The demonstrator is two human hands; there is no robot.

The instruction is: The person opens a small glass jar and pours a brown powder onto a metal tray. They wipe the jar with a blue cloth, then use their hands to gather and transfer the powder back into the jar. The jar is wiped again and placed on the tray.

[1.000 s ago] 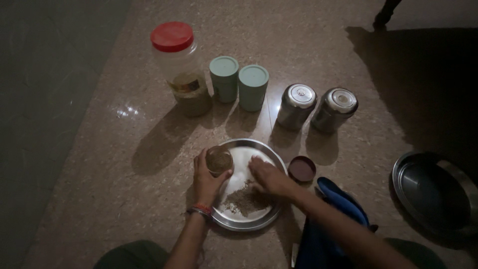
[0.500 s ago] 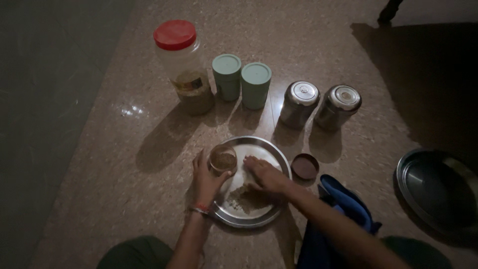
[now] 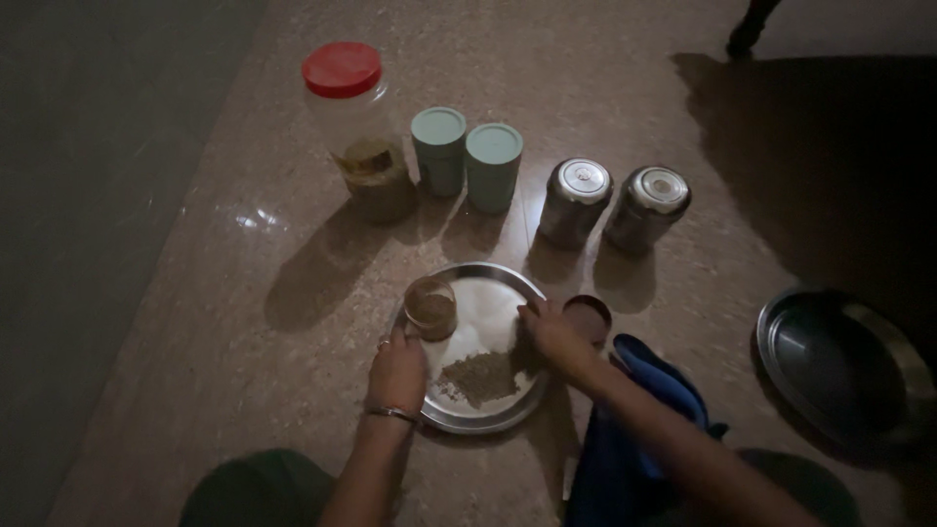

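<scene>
On the stone floor (image 3: pixel 244 322), the left hand (image 3: pixel 398 369) curls its fingers around a small open jar (image 3: pixel 430 307) of brown powder, holding it upright at the left rim of a round steel plate (image 3: pixel 493 293). A loose heap of brownish seeds (image 3: pixel 480 376) lies on the plate, and the right hand (image 3: pixel 552 337), fingers bunched together, presses down at the heap's right edge. Just beside that hand sits a small dark lid (image 3: pixel 588 317), with a blue cloth (image 3: pixel 644 390) below it.
</scene>
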